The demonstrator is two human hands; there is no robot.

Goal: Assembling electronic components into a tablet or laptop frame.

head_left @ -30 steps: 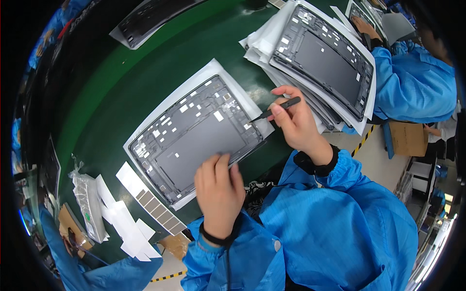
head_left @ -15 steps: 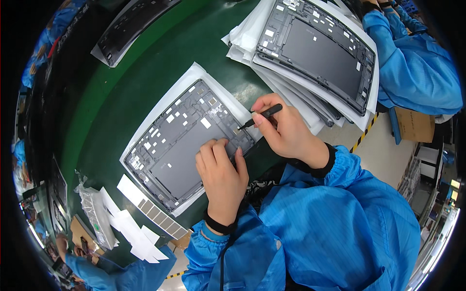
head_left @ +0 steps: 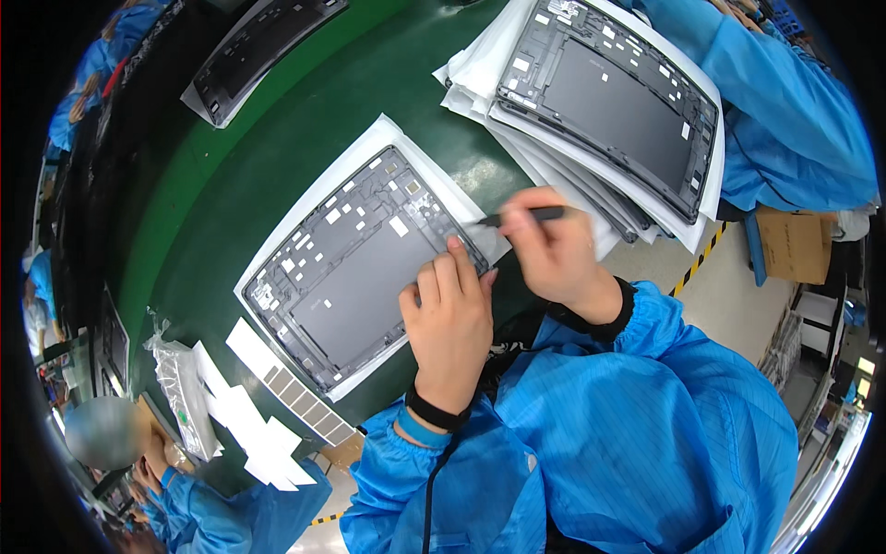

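Note:
A dark grey tablet-like housing (head_left: 369, 277), dotted with small white stickers, lies slanted on a white foam-like sheet (head_left: 374, 138). My left hand (head_left: 450, 328) rests over its near right edge, fingers stretched out, with the fingertips on the housing near the corner. In my right hand (head_left: 568, 258) is a slim black pen-shaped tool (head_left: 540, 213), pinched between thumb and fingers. Its blurred tip points left, just beside the housing's right edge; I cannot tell whether it touches anything.
Similar housings (head_left: 609, 102) with white sheets are stacked at the far right, near a co-worker's blue sleeve (head_left: 784, 120). A strip of grey stickers (head_left: 305, 402), white paper pieces (head_left: 254, 434) and a clear plastic bag (head_left: 180, 392) lie at the left. Another dark panel (head_left: 268, 55) is at the back.
My right hand has drawn the tool tip off the housing, slightly up and right. My left hand has slid right toward the housing's corner. The co-worker's arm at the right has shifted.

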